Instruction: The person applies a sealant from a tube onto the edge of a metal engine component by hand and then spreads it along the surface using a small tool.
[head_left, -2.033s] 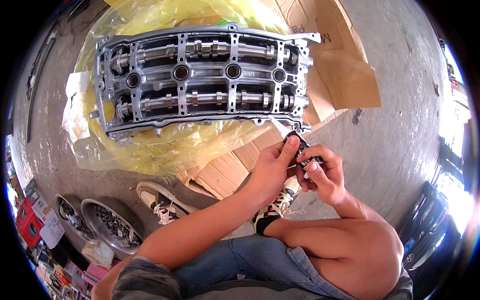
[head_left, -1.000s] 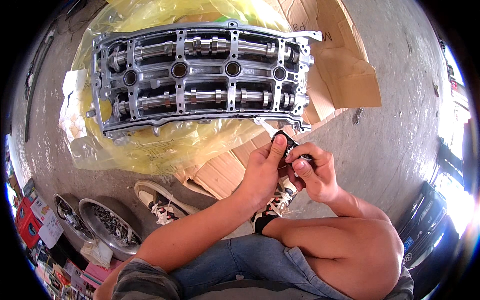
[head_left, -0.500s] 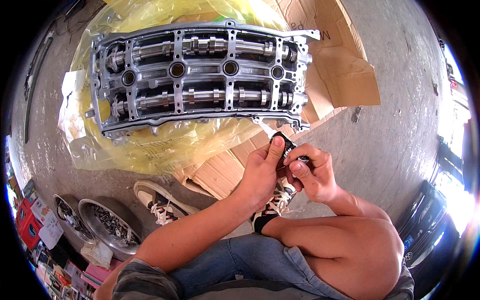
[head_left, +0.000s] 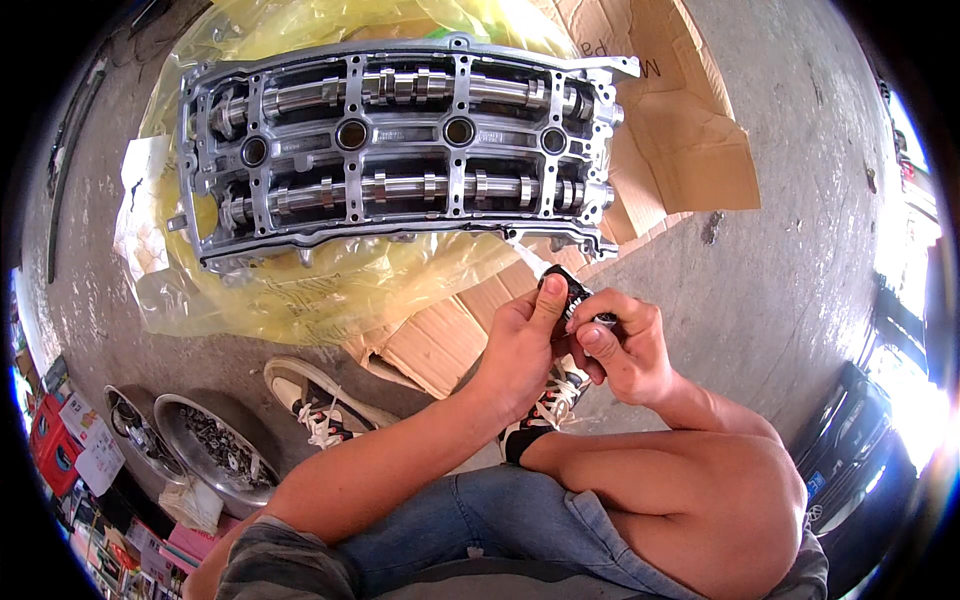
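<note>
An aluminium cylinder head housing (head_left: 405, 138) with two steel camshafts (head_left: 330, 190) lies lengthwise on yellow plastic sheeting (head_left: 300, 300). My left hand (head_left: 522, 340) and my right hand (head_left: 628, 350) both grip a black sealant tube (head_left: 575, 296) below the housing's near rim. The tube's long white nozzle (head_left: 527, 256) points up-left, its tip at that rim toward the right end. A thin dark bead runs along the rim. My left thumb lies on the tube's body, and my right fingers curl around its tail end.
Torn cardboard (head_left: 690, 150) lies under the sheeting on the concrete floor (head_left: 800, 250). Metal bowls with small parts (head_left: 215, 445), a red crate (head_left: 55, 435) and boxes stand at lower left. A black vehicle part or body (head_left: 840, 440) is at right. My shoes (head_left: 310, 400) are below my hands.
Over two seconds both hands and the tube moved left and slightly up, the nozzle tip travelling leftward along the near rim. The grip stayed the same.
</note>
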